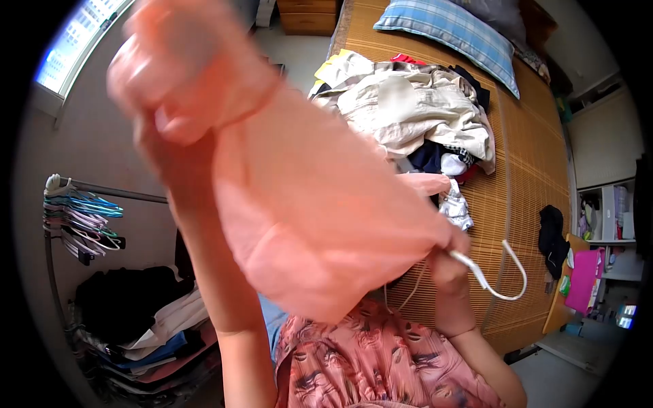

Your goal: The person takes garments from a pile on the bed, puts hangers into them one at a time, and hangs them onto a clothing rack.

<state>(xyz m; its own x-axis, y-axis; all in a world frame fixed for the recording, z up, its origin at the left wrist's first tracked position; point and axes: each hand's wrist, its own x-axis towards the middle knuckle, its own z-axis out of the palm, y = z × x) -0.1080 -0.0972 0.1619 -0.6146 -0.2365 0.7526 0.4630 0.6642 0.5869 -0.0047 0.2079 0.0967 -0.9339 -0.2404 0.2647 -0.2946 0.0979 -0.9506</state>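
A thin pink garment (326,197) stretches across the middle of the view, blurred at its upper left. My left hand (160,146) is raised at the upper left, closed on the bunched end of the garment; fabric and motion blur hide most of its fingers. My right hand (449,262) pinches the garment's lower right corner. From beside its fingers sticks out a white hanger (479,275), its hook curving to the right. A thin pale cord or strap hangs below the cloth, left of my right hand.
A pile of clothes (415,109) lies on the bamboo-mat bed (524,177), near a blue plaid pillow (449,37). Hangers (78,211) hang on a metal rack (129,194) at left, above dark and light clothes (129,306). A black cloth (552,238) lies at the bed's right edge.
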